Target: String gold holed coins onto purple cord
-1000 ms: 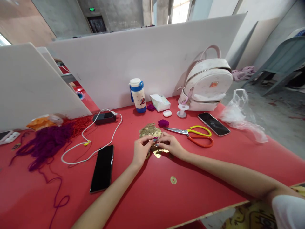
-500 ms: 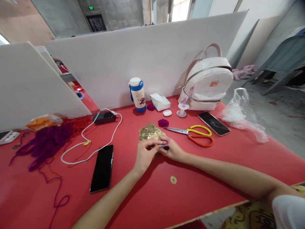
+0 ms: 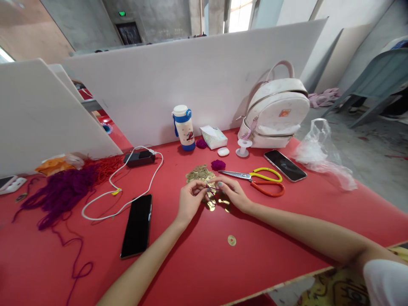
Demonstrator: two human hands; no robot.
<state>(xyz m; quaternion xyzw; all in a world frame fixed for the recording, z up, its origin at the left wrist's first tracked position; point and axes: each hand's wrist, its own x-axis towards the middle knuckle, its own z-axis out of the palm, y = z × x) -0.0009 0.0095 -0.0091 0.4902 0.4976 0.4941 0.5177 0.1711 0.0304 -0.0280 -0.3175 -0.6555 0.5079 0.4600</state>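
Above the near side of a pile of brass-coloured coins, my left hand pinches a thin dark purple cord between thumb and fingertips. My right hand faces it from the right, its fingers closed at the other part of the same cord, which forms small loops between the hands. Several coins show beneath the fingers. One loose coin with a square hole lies nearer me on the red table. Just behind the right hand are a small purple yarn bundle and scissors with yellow and orange handles.
Left: a black phone, a white cable, a power bank and a purple yarn heap. Back: a bottle, a tissue pack, a spool and a backpack. Right: another phone and a plastic bag.
My hands have moved slightly apart, and the right fingers have lifted and spread from the left. The cord loop now stretches between them, and more coins show below.
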